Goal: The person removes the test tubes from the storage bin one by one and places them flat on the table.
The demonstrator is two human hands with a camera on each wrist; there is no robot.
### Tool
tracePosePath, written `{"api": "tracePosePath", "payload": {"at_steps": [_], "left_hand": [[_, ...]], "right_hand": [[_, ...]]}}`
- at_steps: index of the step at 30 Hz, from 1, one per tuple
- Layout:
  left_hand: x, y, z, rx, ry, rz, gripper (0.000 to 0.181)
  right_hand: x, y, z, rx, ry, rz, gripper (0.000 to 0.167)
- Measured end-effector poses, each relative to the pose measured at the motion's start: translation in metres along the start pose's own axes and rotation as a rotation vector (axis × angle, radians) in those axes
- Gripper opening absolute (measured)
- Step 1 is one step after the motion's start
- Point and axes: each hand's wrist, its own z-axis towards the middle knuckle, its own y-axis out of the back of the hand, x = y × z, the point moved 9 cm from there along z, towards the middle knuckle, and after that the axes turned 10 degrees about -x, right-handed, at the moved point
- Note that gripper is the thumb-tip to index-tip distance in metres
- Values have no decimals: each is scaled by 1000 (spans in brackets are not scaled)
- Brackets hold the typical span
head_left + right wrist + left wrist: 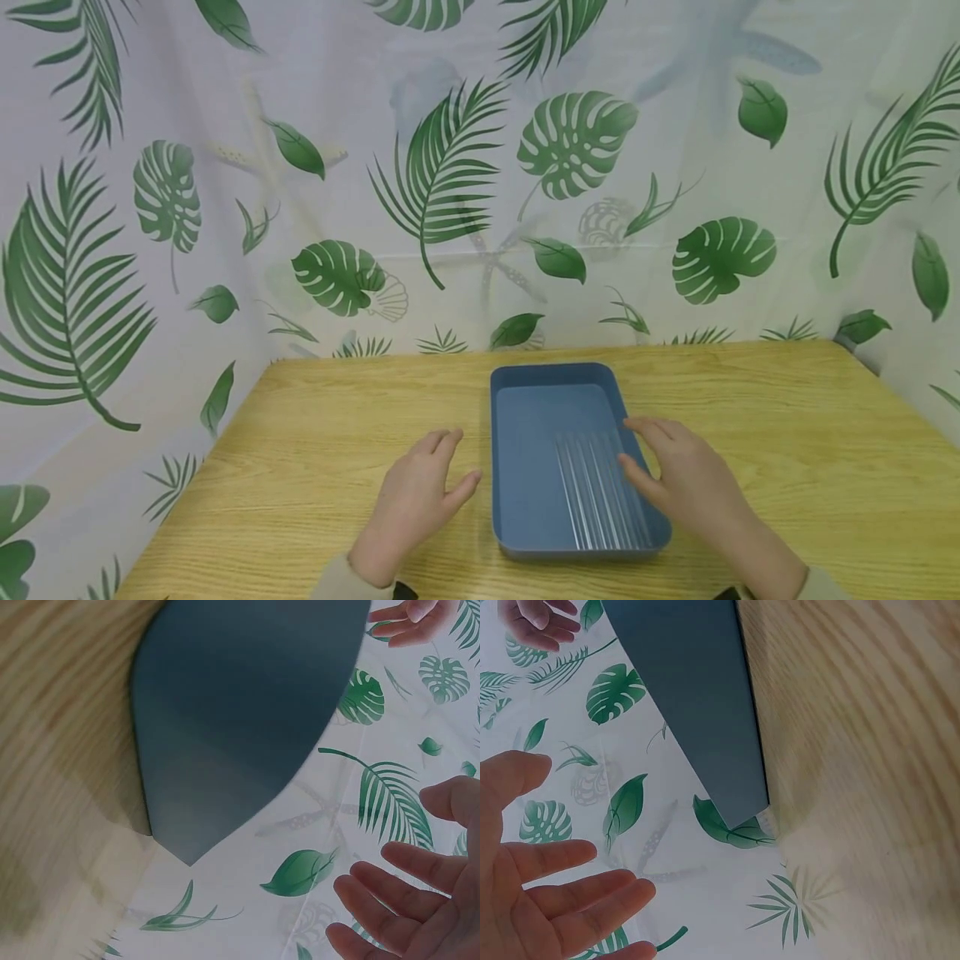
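Observation:
A blue rectangular tray (525,492) rests on the wooden table, its long side running away from me. Several clear, thin tubes or rods (600,492) lie side by side in its right near part. To the left of the tray my left hand (416,496) hovers with fingers spread and nothing in it. My right hand (686,475) is held over the tray's right edge, fingers apart and holding nothing. Both wrist views show the tray's outer wall (697,705) and loosely extended fingers. The tubes are hidden there behind the wall (240,712).
The wooden table (337,433) extends on both sides of the tray. Behind it and at the sides hangs a white sheet (465,325) printed with green leaves, meeting the table's far edge.

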Motion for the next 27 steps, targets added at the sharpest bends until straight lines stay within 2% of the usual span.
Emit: {"api": "tracePosePath", "payload": {"at_steps": [13,21,27], "left_hand": [[5,-10,-2,52,56,-63,48],[5,-23,-4,126,85,-135,45],[5,-30,-1,176,113,-193,44]], "right_hand": [[-26,-18,-2,83,-99,-16,37],[-35,-29,-7,174,-155,-5,40],[-41,-35,-9,213,-202,33,40]]}}
